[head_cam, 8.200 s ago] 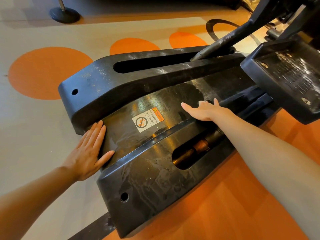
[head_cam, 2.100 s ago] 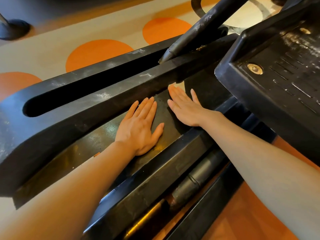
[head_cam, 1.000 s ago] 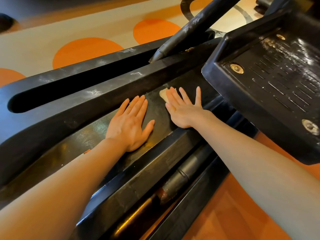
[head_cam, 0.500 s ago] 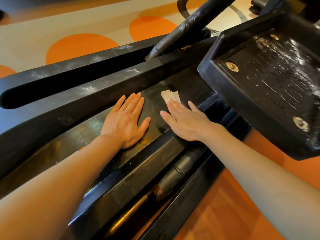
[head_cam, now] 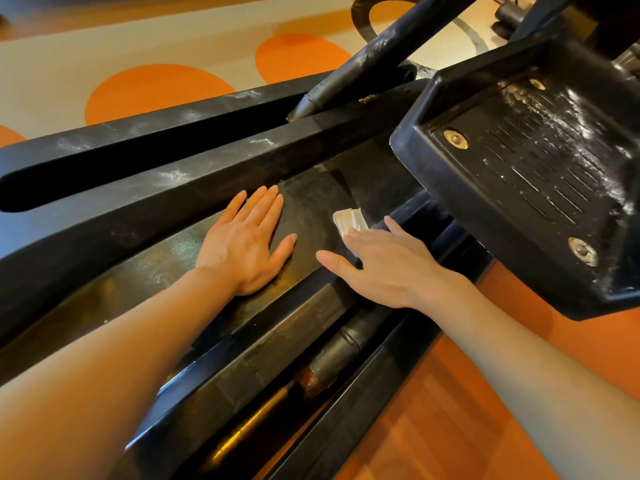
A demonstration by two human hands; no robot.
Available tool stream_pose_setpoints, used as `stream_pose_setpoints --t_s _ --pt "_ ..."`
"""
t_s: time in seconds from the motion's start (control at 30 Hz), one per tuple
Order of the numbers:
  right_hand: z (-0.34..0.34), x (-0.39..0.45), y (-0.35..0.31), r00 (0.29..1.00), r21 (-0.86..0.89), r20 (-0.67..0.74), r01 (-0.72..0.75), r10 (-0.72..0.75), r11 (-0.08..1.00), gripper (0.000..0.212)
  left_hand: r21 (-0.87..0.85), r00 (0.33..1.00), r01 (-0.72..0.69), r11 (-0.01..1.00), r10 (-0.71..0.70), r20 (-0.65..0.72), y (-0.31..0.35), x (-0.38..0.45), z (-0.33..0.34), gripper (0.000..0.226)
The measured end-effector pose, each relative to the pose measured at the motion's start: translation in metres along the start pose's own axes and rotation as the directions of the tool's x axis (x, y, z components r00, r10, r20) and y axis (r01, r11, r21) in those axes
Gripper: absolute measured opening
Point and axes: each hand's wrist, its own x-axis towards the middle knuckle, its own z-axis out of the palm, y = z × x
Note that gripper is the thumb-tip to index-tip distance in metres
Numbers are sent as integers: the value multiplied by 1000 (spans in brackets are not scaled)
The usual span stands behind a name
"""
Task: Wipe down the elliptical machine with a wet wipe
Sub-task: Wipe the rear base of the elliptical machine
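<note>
The wet wipe (head_cam: 349,220) is a small, folded, white square. It lies on the flat black middle panel (head_cam: 311,206) of the elliptical machine (head_cam: 194,188), just under the near edge of the big black foot pedal (head_cam: 540,174).

The right hand (head_cam: 384,265) lies flat on the near part of the wet wipe. Its fingers are straight and a little spread, and the thumb sticks out to the side, away from the wipe. The fingertips press on the wipe; they do not pinch it.

The left hand (head_cam: 246,244) lies flat on the same panel, near the wet wipe but not touching it. Its four fingers are straight and close together, and its thumb points toward the wipe.

On the far side of the wet wipe runs a long black rail (head_cam: 214,178) with white dusty marks. A dark round bar (head_cam: 367,60) slants down into the slot behind it. On the near side of the wipe is another black rail (head_cam: 270,341), with a dark tube (head_cam: 332,362) in its slot.

The floor (head_cam: 156,88) around the machine is cream with orange circles.
</note>
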Motion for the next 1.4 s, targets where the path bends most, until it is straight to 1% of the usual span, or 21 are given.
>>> stream_pose_setpoints --t_s 0.07,0.13,0.2,0.3,0.4,0.5,0.57,0.63,0.7,0.8,0.83,1.07,1.27,1.4 --pt "-3 -5 2 1000 104 -6 6 -5 995 96 0 1000 -2 1000 2 0 0 0 -1 82" --pt "-5 -4 6 1000 190 19 -21 17 982 89 0 1000 -3 1000 3 5 0 0 -1 82" --pt "-5 6 12 998 185 33 -65 60 981 85 2 1000 -5 1000 5 6 0 0 -1 83" --pt "3 21 20 989 103 -7 -144 145 984 79 3 1000 -4 1000 4 9 0 -1 -1 86" --pt "6 28 21 979 43 27 -201 200 979 95 4 1000 -2 1000 2 15 0 0 -1 85" --pt "0 29 14 970 3 124 -209 207 978 104 5 1000 -7 1000 7 9 1 0 -1 84" --pt "1 29 12 970 -16 147 -194 194 981 105 6 1000 -7 1000 7 9 0 -1 0 83" --pt "3 33 17 967 18 135 -219 215 976 100 9 1000 -10 1000 10 7 -1 0 0 82" --pt "2 40 26 952 57 143 -282 271 958 93 11 1000 -13 1000 13 4 -1 -1 0 82" --pt "-9 47 26 898 84 217 -407 382 909 98 5 1000 -16 1000 16 5 -1 -1 0 83" --pt "-11 47 24 887 84 234 -427 398 901 98 4 1000 -17 1000 17 5 -1 -1 0 84" --pt "-9 50 3 905 101 267 -369 332 924 107 7 1000 -10 1000 10 3 -1 0 1 85" --pt "-9 60 -1 908 130 264 -368 326 921 92 0 1000 -10 1000 10 1 -2 1 0 84" --pt "-6 65 3 929 112 180 -347 325 931 88 4 1000 -16 1000 16 4 -1 1 0 85"
